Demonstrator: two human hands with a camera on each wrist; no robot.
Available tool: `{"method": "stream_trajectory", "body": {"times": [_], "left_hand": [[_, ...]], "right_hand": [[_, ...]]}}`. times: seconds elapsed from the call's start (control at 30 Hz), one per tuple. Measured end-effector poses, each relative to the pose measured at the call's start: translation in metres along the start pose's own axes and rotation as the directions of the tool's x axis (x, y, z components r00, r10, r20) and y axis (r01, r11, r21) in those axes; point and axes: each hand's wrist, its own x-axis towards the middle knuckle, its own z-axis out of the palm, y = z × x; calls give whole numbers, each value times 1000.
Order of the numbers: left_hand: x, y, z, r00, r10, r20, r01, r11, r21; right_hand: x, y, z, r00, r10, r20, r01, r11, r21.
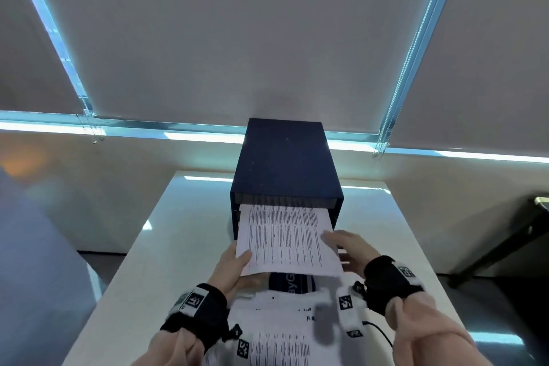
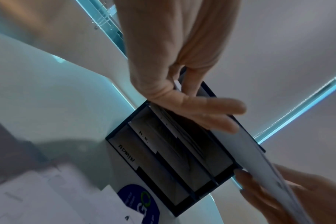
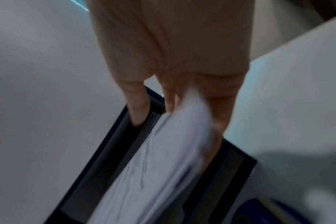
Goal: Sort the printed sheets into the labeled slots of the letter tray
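The dark blue letter tray (image 1: 285,163) stands at the far middle of the white table (image 1: 166,246). A printed sheet (image 1: 288,241) sticks halfway out of its top slot. My left hand (image 1: 237,261) pinches the sheet's near left corner, thumb on top. Over at the sheet's right edge, my right hand (image 1: 341,246) holds on with one finger above and the others below. The left wrist view shows the sheet (image 2: 240,151) edge-on at the top slot, and lower slots labelled H.R. (image 2: 144,137) and ADMIN (image 2: 126,154). The right wrist view is blurred; the sheet (image 3: 163,159) runs between the fingers.
A pile of several more printed sheets (image 1: 282,336) lies on the table just under my wrists. Between the pile and the tray lies a blue item with a logo (image 1: 289,282). Dark furniture (image 1: 520,235) stands to the right of the table. Window blinds hang behind the tray.
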Motion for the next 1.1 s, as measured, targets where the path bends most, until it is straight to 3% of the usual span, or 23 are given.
{"method": "stream_trajectory", "body": {"times": [0.07, 0.13, 0.2, 0.27, 0.37, 0.43, 0.57, 0.7, 0.73, 0.8, 0.87, 0.93, 1.03, 1.1], "left_hand": [[3, -3, 6, 998, 31, -61, -27, 998, 63], [12, -5, 10, 991, 89, -97, -73, 985, 159], [24, 3, 15, 981, 134, -143, -113, 982, 151], [37, 20, 22, 974, 122, -189, -122, 992, 12], [58, 48, 28, 995, 46, -92, -74, 942, -328], [74, 59, 29, 999, 23, -36, -34, 933, -360], [72, 58, 24, 999, 45, 13, -44, 992, -119], [44, 12, 4, 1000, -21, -8, 23, 968, 248], [40, -7, -6, 999, 4, -35, 12, 895, 446], [32, -47, -26, 997, 67, -30, -15, 583, 813], [22, -75, -39, 998, 35, 44, -54, 355, 933], [13, -90, -45, 993, 61, 100, -112, 258, 959], [3, -98, -44, 962, 240, 133, -179, 179, 967], [-4, -102, -41, 950, 268, 159, -189, 89, 978]], "right_hand": [[-11, 16, -6, 996, 69, 61, -64, 995, -79], [-8, 27, -6, 997, 39, 69, -43, 997, 63], [3, 24, 0, 1000, 13, -8, -10, 958, 286], [22, 11, 7, 996, 10, -83, 32, 869, 493], [43, -15, 23, 991, -41, -128, 120, 696, 708], [50, -31, 32, 989, -97, -108, 145, 662, 735], [51, -35, 36, 989, -145, -38, 135, 746, 652], [26, 16, 29, 997, -79, -1, 73, 911, 406], [18, 37, 30, 999, -27, -22, 33, 947, 319], [7, 89, 31, 994, 80, -76, -71, 990, 121], [1, 141, 29, 983, 130, -130, -149, 978, -146], [-6, 178, 28, 976, 147, -163, -195, 921, -338], [-19, 195, 27, 972, 126, -201, -194, 909, -370], [-27, 194, 27, 973, 98, -208, -170, 915, -365]]}}
